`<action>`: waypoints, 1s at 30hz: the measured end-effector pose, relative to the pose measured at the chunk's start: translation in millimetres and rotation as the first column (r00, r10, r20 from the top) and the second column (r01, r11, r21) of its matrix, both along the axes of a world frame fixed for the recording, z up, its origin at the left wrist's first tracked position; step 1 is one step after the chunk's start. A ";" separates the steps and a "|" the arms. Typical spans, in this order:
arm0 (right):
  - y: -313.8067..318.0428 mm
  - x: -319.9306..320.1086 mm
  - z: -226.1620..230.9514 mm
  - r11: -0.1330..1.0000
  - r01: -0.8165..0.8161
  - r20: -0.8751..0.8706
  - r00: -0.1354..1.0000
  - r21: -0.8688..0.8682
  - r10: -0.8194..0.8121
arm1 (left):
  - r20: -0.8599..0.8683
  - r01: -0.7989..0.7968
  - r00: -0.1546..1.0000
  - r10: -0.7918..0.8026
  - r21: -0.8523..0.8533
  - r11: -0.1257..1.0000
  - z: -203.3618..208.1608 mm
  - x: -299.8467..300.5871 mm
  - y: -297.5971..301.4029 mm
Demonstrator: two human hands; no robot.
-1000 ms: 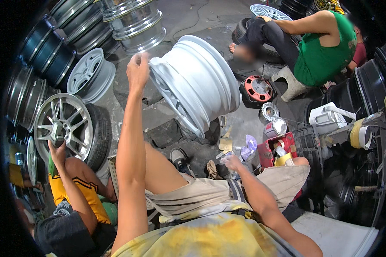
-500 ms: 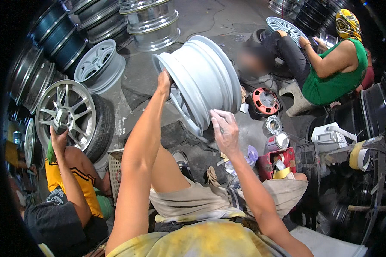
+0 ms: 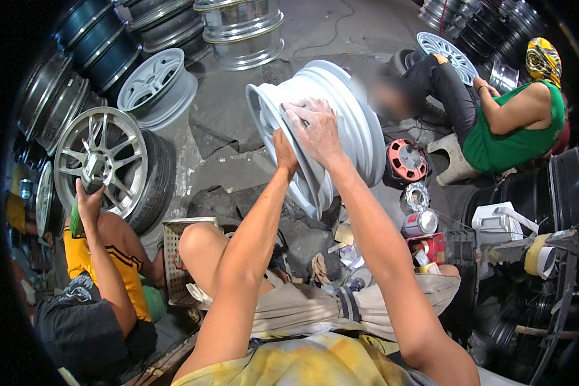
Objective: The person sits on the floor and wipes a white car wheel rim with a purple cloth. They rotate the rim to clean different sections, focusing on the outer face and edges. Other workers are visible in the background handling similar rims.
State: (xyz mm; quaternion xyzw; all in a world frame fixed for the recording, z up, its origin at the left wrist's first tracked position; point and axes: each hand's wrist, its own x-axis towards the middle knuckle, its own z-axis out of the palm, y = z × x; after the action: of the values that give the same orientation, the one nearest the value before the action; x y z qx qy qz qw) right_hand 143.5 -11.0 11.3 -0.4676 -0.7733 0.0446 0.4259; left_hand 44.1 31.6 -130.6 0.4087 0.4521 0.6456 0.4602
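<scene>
A pale grey alloy wheel rim, without a tyre, is held tilted in front of me. My left hand grips the near side of its front edge, with the fingers partly hidden inside the wheel. Whitish dust covers my right hand, which presses on the barrel just behind the front lip. Its fingers are bent close together, and a small dark spot shows between them. Whether that is a thin pad or only a gap, I cannot make out.
At left a person's hand holds a dark block against a spoked wheel beside a tyre. On the right, a person in green sits with another rim. A can, a red box and a plastic crate stand near my legs.
My right hand has moved up and left from the wheel's lower side onto the barrel near the front lip. The wheel and my left hand have shifted right and slightly down in view.
</scene>
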 end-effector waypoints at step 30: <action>28.0 -30.5 45.9 0.987 0.062 0.306 0.952 -0.145 -0.015 | -0.429 0.094 0.903 -0.008 0.180 0.979 -72.5 64.5 -104.3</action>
State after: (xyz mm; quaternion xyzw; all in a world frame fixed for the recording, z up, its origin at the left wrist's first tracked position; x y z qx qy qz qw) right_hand 113.1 17.0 57.2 -0.5151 -0.8147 0.0230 0.2653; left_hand 108.5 -72.7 -203.1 0.5947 0.4650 0.5698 0.3246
